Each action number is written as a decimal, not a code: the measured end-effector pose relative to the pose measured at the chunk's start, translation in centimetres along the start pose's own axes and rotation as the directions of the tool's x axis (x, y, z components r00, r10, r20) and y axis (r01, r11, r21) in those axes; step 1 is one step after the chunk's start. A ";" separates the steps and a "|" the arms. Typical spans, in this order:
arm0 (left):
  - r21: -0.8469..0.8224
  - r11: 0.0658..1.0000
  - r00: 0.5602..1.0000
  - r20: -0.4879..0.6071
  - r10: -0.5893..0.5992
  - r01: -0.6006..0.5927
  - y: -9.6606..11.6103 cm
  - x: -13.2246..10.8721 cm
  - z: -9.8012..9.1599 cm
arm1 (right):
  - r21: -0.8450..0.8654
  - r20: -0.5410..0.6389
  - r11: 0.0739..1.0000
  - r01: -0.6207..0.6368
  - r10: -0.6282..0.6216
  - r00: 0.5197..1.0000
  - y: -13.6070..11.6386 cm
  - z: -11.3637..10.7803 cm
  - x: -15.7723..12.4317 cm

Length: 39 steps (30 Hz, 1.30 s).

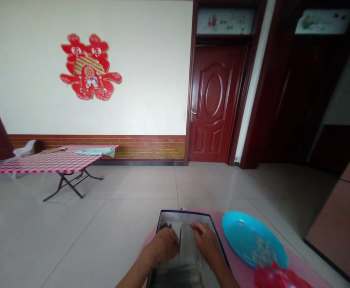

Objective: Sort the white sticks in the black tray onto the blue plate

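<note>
Both my hands are inside an open dark-rimmed box (187, 214) with a pale lining, in the lower middle of the head view. My left hand (165, 244) is closed, fingers curled down at the box's left side; what they hold is hidden. Across from it, my right hand (205, 241) bends its fingers over the edge of a row of thin greyish-white strips (187, 244). Whether it grips any of them is blurred. Small dark comb-like pieces (166, 225) lie behind my left hand. Motion smears the near part of the box.
The box rests on a pink round-edged table (237, 276). To its right are a blue plate (243, 232) with small clear pieces and a red plastic bag (278, 278). Farther off stand a checkered folding table (51, 162), a brown cabinet (339, 216) and a red door (213, 100).
</note>
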<state>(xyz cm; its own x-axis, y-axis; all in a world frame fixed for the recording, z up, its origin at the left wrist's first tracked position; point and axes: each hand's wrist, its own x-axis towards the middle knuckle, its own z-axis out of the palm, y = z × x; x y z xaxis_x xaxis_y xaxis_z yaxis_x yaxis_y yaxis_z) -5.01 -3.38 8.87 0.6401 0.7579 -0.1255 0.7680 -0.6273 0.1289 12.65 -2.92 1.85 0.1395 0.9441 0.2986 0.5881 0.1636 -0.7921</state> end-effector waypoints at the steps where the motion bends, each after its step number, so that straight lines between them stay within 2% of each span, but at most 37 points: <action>1: 0.017 1.000 1.000 0.007 -0.011 0.011 -0.2 1.0 0.0 | -0.046 0.069 0.997 0.055 -0.052 0.996 -0.1 0.3 -0.2; 4: 0.067 0.997 0.998 0.043 -0.044 0.042 -0.9 3.5 1.0 | -0.147 0.274 0.969 0.199 -0.153 0.949 -0.3 1.2 -0.9; 7: 0.068 0.998 0.996 0.089 -0.022 0.016 -1.4 4.3 2.5 | -0.267 0.384 0.930 0.253 -0.138 0.913 -0.4 1.7 -1.6; 10: 0.053 0.998 0.993 0.113 0.017 -0.023 -1.8 3.7 3.5 | -0.376 0.433 0.883 0.280 -0.100 0.896 -0.8 1.6 -2.0; 13: 0.057 0.997 0.991 0.129 0.043 -0.051 -1.9 2.9 3.6 | -0.437 0.461 0.847 0.304 -0.080 0.884 -1.6 1.2 -2.2; 19: 0.110 0.985 0.976 0.190 0.107 -0.130 -0.8 1.7 3.5 | -0.434 0.449 0.846 0.309 -0.094 0.889 -2.5 1.2 -1.8; 22: 0.147 0.980 0.979 0.172 0.109 -0.135 -0.3 1.1 4.0 | -0.376 0.511 0.856 0.355 -0.128 0.850 -2.7 1.6 -1.4; 24: 0.161 0.978 0.985 0.132 0.109 -0.130 -0.3 0.7 4.5 | -0.354 0.565 0.846 0.397 -0.145 0.812 -2.8 1.7 -1.1; 26: 0.158 0.978 0.989 0.088 0.123 -0.135 -0.4 0.4 5.1 | -0.356 0.589 0.834 0.423 -0.151 0.794 -2.8 1.5 -0.8; 30: 0.161 0.971 0.983 0.057 0.172 -0.179 -0.6 0.4 5.9 | -0.396 0.574 0.813 0.427 -0.144 0.806 -2.5 0.6 -0.3; 34: 0.203 0.967 0.988 0.069 0.140 -0.152 -0.5 0.9 6.5 | -0.420 0.547 0.801 0.426 -0.151 0.823 -1.8 0.1 0.0; 39: 0.203 0.966 0.986 -0.019 0.166 -0.159 -0.4 1.2 7.6 | -0.428 0.504 0.811 0.400 -0.153 0.850 -0.7 0.6 -0.3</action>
<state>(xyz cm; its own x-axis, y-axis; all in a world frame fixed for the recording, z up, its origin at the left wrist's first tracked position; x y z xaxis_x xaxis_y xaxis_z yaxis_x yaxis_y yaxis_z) -4.35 -3.59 1.17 0.7581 0.6468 -0.0836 0.6445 -0.7626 -0.0549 11.74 -3.14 2.01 -0.3729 0.9217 0.1072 0.8733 0.3876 -0.2950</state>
